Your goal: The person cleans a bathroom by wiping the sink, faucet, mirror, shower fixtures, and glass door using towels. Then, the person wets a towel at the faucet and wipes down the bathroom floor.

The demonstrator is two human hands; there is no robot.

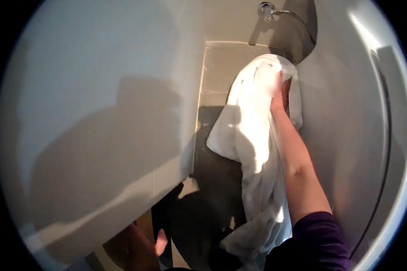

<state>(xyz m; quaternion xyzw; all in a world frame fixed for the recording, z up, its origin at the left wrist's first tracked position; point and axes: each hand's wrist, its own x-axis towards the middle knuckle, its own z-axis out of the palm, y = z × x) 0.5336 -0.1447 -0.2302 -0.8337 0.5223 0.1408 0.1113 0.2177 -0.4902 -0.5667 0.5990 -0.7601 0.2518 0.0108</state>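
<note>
A white towel [260, 131] lies bunched lengthwise on the floor of a narrow gap, from the far end back toward my body. My right arm, in a dark purple sleeve, reaches forward along its right side. My right hand [278, 88] is closed on the towel's far part; strong light and folds hide most of the fingers. My left hand [142, 246] is low at the left, by the lower edge of the wall panel and apart from the towel. Its thumb stands out and nothing shows in it; shadow covers the other fingers.
A pale wall panel [95, 113] bounds the left side, with shadows across it. On the right rises a smooth, whitish curved surface [348, 117]. A chrome valve [267, 10] with a thin hose sits on the far wall. Grey floor tile [215, 74] shows beside the towel.
</note>
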